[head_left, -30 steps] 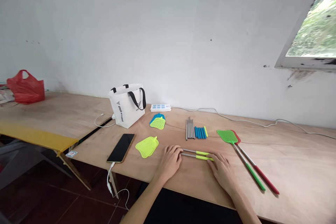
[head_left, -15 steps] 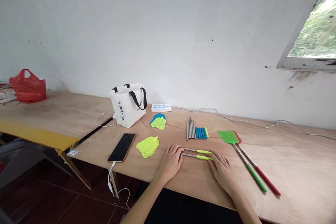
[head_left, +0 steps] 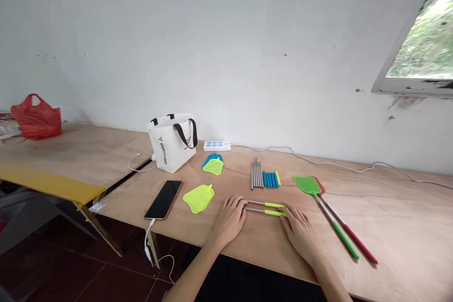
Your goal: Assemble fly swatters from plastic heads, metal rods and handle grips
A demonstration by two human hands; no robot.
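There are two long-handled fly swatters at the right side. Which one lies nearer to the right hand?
The green swatter is nearer to the right hand; its head partly covers that of the red swatter, which lies farther right.

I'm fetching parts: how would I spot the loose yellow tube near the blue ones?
Find the white power strip by the wall. To its right and nearer the camera lie grey rods, then a row of short blue tubes. The yellow tube ends that row on the right, the only one there that isn't blue.
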